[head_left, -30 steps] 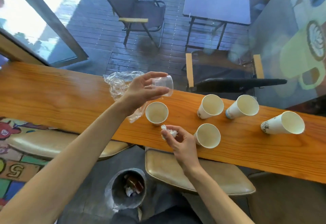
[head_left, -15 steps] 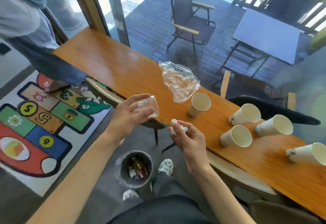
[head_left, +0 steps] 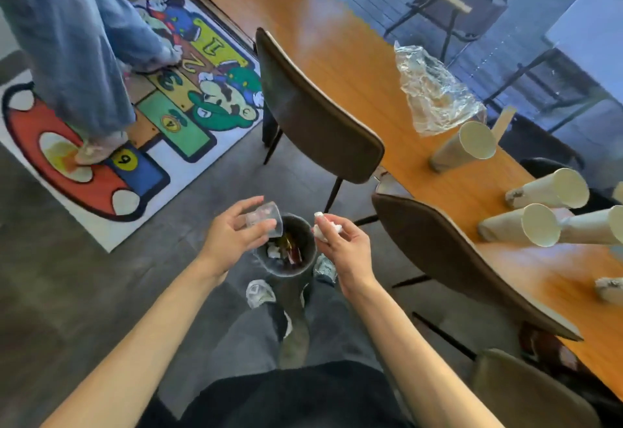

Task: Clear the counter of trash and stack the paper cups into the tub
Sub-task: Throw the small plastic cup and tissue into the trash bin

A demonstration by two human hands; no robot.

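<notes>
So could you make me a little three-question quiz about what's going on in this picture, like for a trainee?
1. True or false: the left hand holds a clear plastic cup above the trash bin.
2. What does the right hand pinch? A) a spoon B) a crumpled white scrap C) a paper cup
3. Fill in: the crinkled plastic bag lies on the wooden ____.

Key: 1 true; 2 B; 3 counter.

You're looking at a glossy wooden counter [head_left: 354, 56], a crinkled clear plastic bag [head_left: 435, 90], matt paper cups [head_left: 463, 151], and a clear plastic cup [head_left: 264, 222] over a smooth dark bin [head_left: 305, 267].
</notes>
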